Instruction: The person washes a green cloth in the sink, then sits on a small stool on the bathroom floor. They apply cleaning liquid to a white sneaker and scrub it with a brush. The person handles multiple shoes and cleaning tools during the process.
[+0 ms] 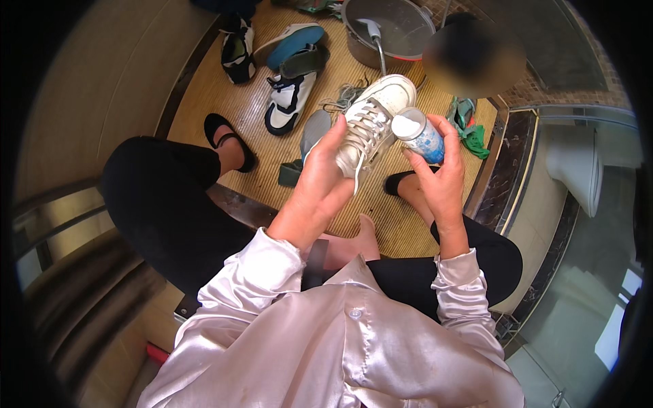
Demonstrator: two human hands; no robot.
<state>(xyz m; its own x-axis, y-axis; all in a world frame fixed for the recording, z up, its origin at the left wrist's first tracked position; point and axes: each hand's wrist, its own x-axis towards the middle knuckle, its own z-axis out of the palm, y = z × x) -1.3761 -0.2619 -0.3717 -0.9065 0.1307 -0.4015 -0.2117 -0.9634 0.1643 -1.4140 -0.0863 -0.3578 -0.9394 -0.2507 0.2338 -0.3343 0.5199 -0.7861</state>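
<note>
A white lace-up sneaker (pixel 385 97) is gripped at its heel end by my left hand (pixel 321 178), toe pointing away from me. Its greyish laces (pixel 365 125) are threaded, and one loose end hangs down beside the heel. My right hand (pixel 444 163) holds a small blue-and-white container (pixel 426 137) close to the shoe's side. The container is tilted towards the sneaker, and white material shows at its top. Behind my left hand, a grey insole (pixel 316 130) lies on the floor, partly hidden.
Several shoes, including a black-and-white sneaker (pixel 291 99) and a blue-soled shoe (pixel 296 46), lie on the ribbed floor (pixel 204 97). A dark bucket (pixel 352 46) with a shower head (pixel 374 29) stands at the back. Crumpled green plastic (pixel 474 140) lies right; loose laces (pixel 349 94) lie beyond the held shoe.
</note>
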